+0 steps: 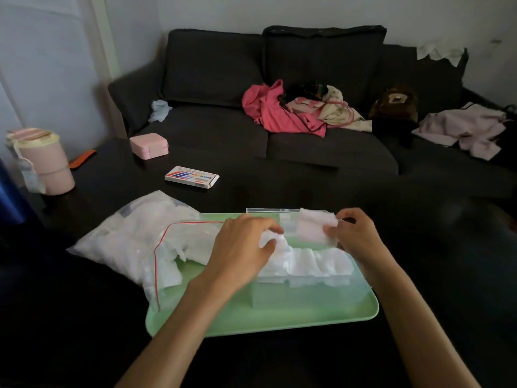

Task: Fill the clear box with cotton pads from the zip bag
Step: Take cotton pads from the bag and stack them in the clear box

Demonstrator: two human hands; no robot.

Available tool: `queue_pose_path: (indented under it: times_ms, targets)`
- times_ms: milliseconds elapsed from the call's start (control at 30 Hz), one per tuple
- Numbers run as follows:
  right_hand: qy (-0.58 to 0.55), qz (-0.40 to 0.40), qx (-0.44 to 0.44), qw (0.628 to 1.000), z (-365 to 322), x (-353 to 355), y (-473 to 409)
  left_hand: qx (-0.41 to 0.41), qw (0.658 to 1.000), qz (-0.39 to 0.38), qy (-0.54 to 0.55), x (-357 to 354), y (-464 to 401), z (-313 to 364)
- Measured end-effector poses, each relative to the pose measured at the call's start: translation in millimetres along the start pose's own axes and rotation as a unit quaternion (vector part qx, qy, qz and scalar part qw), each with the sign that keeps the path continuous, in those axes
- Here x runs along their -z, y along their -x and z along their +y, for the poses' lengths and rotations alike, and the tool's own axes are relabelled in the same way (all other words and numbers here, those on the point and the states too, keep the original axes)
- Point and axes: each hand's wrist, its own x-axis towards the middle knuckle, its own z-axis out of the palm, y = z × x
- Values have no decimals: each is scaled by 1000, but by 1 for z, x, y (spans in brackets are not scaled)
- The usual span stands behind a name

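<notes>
Pinching one square fluffy cotton pad (316,229), the right hand (355,233) hovers; left hand (243,245) grips soft pads (307,261) heaped in one clear box (302,296) beside one crinkled zip bag (134,242)

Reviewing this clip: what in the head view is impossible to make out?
- Left hand covers the clear box's left end, hiding its fill there.
- Pad held by the right hand is motion-blurred; one pad or several is unclear.
- Print on the small carton is too small.
- Zip bag's pad count is indistinct.
</notes>
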Motion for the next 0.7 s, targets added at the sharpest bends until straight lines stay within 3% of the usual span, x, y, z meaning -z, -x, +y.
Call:
queue_pose_path:
  times_ms: [67,233,333,467,567,700]
  targets:
    - [42,-53,-43,997,8,4,-7,-48,993,-46,-95,-5,3,-4]
    - [162,-112,-42,980,19,-9,-13,-61,983,-116,-125,-8,3,-11]
    - [257,-113,-3,960,24,-14,-14,-66,980,-129,-134,-8,2,-12]
    - [408,-53,78,908,20,-19,-6,-67,979,-147,-127,-7,2,-12]
    - [437,-76,125,887,14,-19,-6,-73,979,-144,-121,-5,3,-11]
    - [422,-143,92,890,19,-21,-6,-77,978,-153,-122,-4,4,-9]
